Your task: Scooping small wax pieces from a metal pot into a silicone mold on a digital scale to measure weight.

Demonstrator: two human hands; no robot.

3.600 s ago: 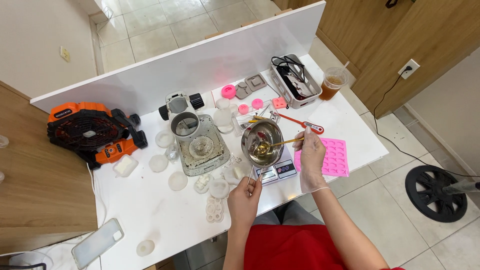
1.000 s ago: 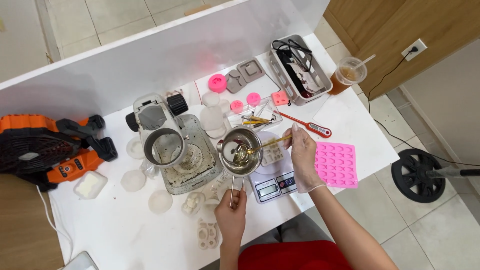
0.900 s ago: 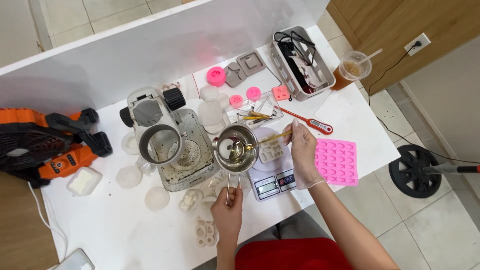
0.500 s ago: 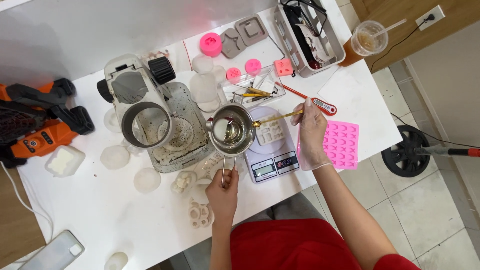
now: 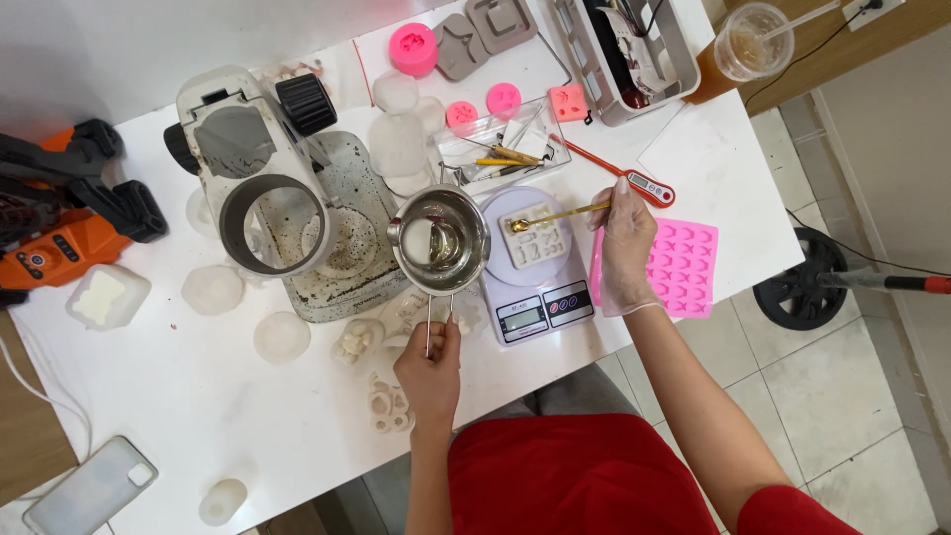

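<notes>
Left hand point(image 5: 431, 369) grips the thin metal handle of a small round stainless-steel pot point(image 5: 440, 241), fingers clenched around the handle's near end. The pot is held above the white tabletop point(image 5: 178, 416), just left of a white digital kitchen scale point(image 5: 535, 266), with pale liquid inside. Right hand point(image 5: 624, 248), in a clear thin glove, pinches the far end of a slim gold spoon point(image 5: 558, 215); the fingers are closed on its handle. The spoon bowl sits over a white silicone mould point(image 5: 537, 241) that lies on the scale plate. So the pot is far of the left fingers, and the spoon reaches left from the right fingers.

Pink silicone mould tray point(image 5: 682, 266) lies flat just right of the scale, partly under the right hand. Red-handled probe thermometer point(image 5: 622, 174) lies far of the hand. Clear rectangular plastic box point(image 5: 500, 149) with gold tools stands far of the scale. Small pink round moulds point(image 5: 503, 99) and grey square moulds point(image 5: 500, 18) sit at the far edge. Grey wire basket point(image 5: 626, 50) far right, clear plastic cup with brownish drink point(image 5: 748, 40) beside it. White stand mixer point(image 5: 267, 188) left of the pot. Orange-and-black power tool point(image 5: 59, 228) at the left edge. Phone point(image 5: 89, 487) near left corner. Scale has a small dark display and two round buttons on its near side.
</notes>
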